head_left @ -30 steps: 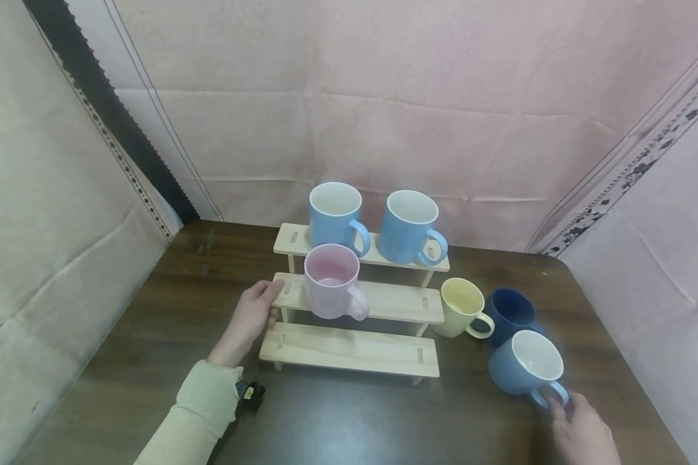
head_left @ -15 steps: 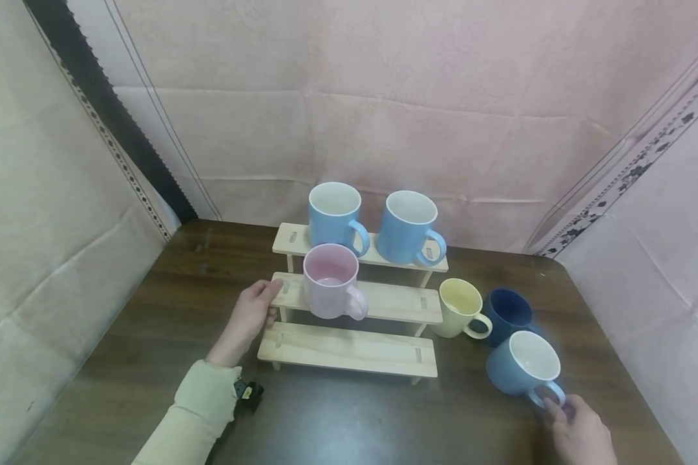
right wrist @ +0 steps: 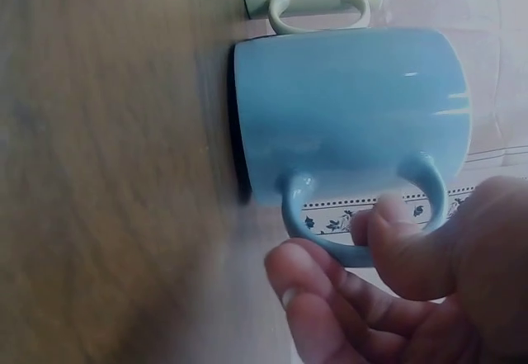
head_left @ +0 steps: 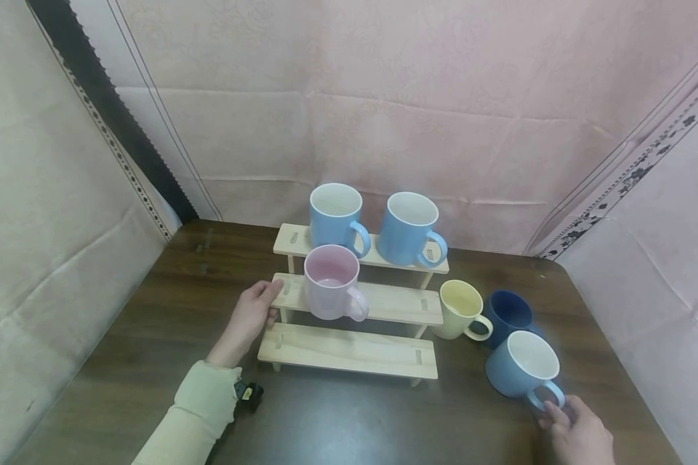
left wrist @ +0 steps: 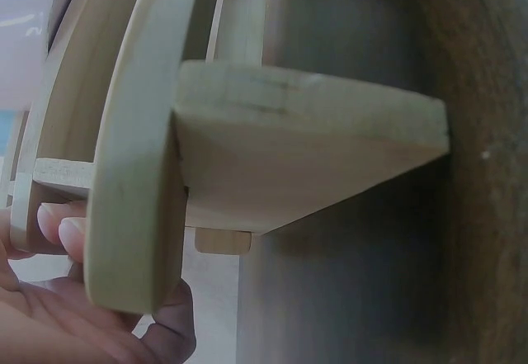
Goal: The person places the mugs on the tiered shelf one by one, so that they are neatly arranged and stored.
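Gripping the left end of the middle shelf (head_left: 398, 302) with the left hand (head_left: 253, 309): best to hold firm, so as not to jiggle the pink mug (head_left: 328, 290). Right of the yellow mug (head_left: 456, 316) and just in front of the dark mug (head_left: 509, 311), pinching the near blue mug (head_left: 512, 373) by its handle (right wrist: 330, 249) with the right hand (head_left: 581, 433): best to go slow and level, without bumps.

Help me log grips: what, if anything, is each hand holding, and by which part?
The right hand pinches a light blue mug by its handle; the left hand grips the rack by its middle shelf's left end.
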`<action>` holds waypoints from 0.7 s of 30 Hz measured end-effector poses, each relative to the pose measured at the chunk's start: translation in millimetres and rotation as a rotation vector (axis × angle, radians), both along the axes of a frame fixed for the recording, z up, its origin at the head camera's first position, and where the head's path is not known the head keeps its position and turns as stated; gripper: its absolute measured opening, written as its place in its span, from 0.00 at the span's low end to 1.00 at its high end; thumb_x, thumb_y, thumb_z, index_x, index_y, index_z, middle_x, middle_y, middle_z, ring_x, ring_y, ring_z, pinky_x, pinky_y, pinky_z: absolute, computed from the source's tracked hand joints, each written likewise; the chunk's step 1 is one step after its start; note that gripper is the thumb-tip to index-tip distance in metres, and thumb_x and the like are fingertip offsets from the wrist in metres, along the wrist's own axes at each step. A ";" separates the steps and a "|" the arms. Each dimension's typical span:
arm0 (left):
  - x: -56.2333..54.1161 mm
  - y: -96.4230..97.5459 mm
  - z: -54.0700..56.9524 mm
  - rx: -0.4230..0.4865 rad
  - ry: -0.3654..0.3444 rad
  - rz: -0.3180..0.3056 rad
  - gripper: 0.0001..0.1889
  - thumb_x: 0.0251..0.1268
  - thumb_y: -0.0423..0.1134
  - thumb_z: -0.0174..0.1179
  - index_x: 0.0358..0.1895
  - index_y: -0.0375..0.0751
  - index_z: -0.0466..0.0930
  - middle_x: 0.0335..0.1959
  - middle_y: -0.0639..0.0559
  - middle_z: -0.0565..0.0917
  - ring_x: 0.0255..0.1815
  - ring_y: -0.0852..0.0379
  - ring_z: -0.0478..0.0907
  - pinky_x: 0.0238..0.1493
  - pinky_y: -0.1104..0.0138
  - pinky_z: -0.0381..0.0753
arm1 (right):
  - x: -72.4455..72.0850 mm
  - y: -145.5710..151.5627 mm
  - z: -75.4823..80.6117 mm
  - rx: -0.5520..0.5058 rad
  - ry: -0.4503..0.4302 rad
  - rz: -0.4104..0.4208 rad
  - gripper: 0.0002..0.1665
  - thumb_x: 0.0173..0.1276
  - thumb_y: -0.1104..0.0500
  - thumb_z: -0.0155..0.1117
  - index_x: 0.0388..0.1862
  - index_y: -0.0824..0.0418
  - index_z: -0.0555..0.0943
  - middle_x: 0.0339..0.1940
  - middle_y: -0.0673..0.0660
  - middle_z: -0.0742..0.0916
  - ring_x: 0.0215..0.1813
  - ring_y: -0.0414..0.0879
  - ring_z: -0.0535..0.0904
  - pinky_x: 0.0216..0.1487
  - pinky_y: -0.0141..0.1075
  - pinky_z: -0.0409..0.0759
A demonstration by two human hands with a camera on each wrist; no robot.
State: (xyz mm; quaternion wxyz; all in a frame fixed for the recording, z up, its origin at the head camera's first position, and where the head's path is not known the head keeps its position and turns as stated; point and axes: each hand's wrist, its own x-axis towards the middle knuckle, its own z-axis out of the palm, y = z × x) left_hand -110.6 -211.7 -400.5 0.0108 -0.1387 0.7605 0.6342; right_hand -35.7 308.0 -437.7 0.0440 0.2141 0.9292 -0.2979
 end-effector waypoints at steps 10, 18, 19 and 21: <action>-0.7 0.3 -2.7 0.002 0.000 0.002 0.20 0.76 0.52 0.48 0.41 0.34 0.72 0.21 0.51 0.69 0.20 0.57 0.67 0.25 0.68 0.69 | 4.0 -8.5 0.0 -0.009 0.040 -0.096 0.14 0.73 0.55 0.57 0.45 0.66 0.76 0.28 0.57 0.87 0.34 0.55 0.80 0.31 0.40 0.66; 0.0 0.0 -1.6 -0.014 -0.005 -0.006 0.21 0.76 0.52 0.47 0.41 0.34 0.71 0.22 0.51 0.69 0.21 0.56 0.67 0.26 0.68 0.69 | 7.5 -12.5 4.3 -0.002 0.057 -0.146 0.15 0.74 0.52 0.56 0.44 0.64 0.77 0.29 0.57 0.88 0.37 0.56 0.80 0.34 0.42 0.65; 0.0 -0.3 -1.7 -0.018 -0.006 -0.008 0.21 0.76 0.53 0.47 0.41 0.34 0.71 0.22 0.51 0.69 0.21 0.56 0.68 0.26 0.68 0.70 | 7.9 -13.3 5.9 -0.002 0.067 -0.149 0.14 0.74 0.52 0.56 0.44 0.64 0.77 0.29 0.57 0.88 0.37 0.56 0.81 0.34 0.42 0.65; 0.1 -0.6 -1.8 -0.020 -0.006 -0.010 0.21 0.76 0.53 0.47 0.42 0.34 0.71 0.22 0.51 0.69 0.21 0.56 0.68 0.26 0.67 0.69 | 9.1 -14.8 9.9 0.009 0.094 -0.153 0.14 0.74 0.53 0.56 0.43 0.63 0.77 0.29 0.57 0.88 0.36 0.56 0.81 0.33 0.41 0.65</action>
